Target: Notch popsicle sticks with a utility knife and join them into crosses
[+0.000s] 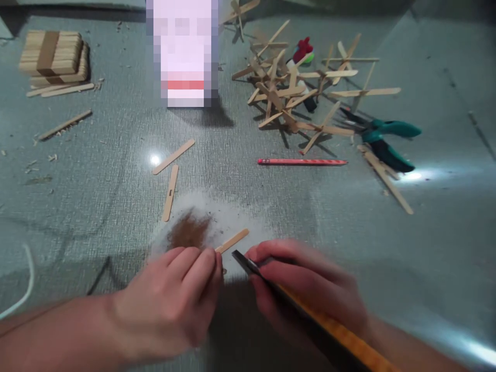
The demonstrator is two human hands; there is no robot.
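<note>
- Left hand: fingers pinched craft stick, below-left of red pencil.
- Right hand: fingers wrapped round orange-black utility knife, tip near stick, below pencil.
- Crossed sticks lay above pencil; teal-handled pliers upper right.

Grey-green tbl fills nearly the whole view, surface finely textured & a bit shiny. Small bright glare spot L of centre, wider streak at R, another reflection in btm R corner. Light dim elsewhere, w/ a dark shadow btm centre. Pale strip along top L edge, can't tell what
</note>
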